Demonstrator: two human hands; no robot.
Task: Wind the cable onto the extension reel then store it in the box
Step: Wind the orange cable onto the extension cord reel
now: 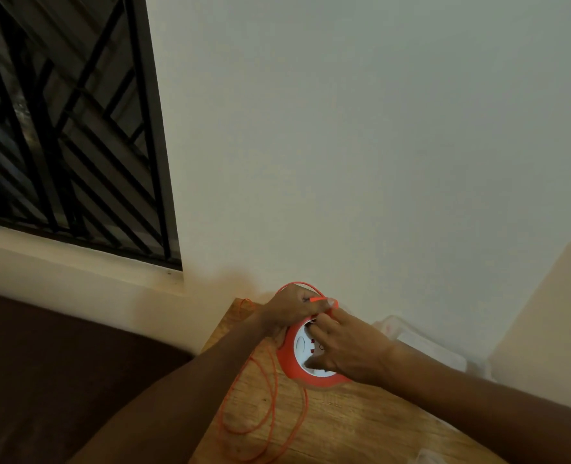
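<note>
I see the reel (305, 360), orange with a white socket face, standing tilted on the wooden table (361, 426) near the wall (344, 145), at about six o'clock in my view. My right hand (347, 349) lies spread over the white face with fingers splayed, covering most of it, so I cannot make out the sockets beneath. My left hand (294, 309) is curled at the reel's twelve o'clock edge, pinching the orange cable (270, 406); its palm side is hidden from me. The slack cable loops over the table toward seven o'clock and runs off the bottom edge. At three o'clock from the reel sits a pale, blurred box (424, 346), half behind my right forearm. A barred window (69, 128) fills ten o'clock.
</note>
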